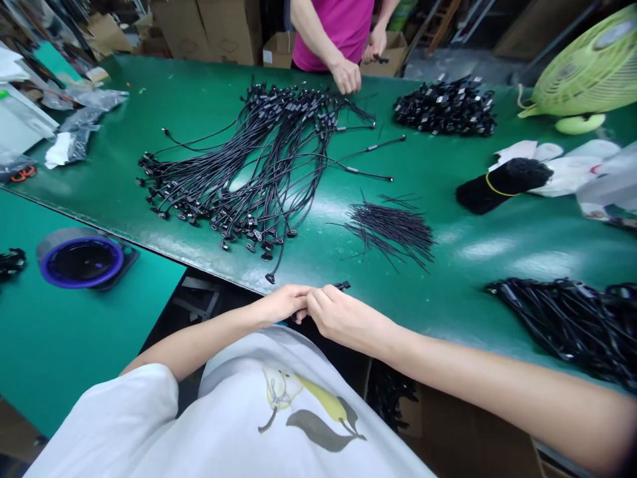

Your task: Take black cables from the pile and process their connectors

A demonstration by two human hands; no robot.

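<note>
At the near edge of the green bench, my left hand [284,304] and my right hand [332,313] meet with fingers pinched together. Between them is a black cable [343,286], mostly hidden by the fingers; one dark end pokes out past my right hand. Ahead lies a wide spread of black cables [259,159] with connectors at both ends. Right of that spread, a loose heap of thin black ties [393,229] rests on the bench.
A co-worker's hand [346,75] touches the far side of the cables. Bundled black cables [445,106], a banded black bundle [497,186], a green fan [587,66] and more coiled cables [562,318] are to the right. A purple-rimmed round dish [119,262] stands left.
</note>
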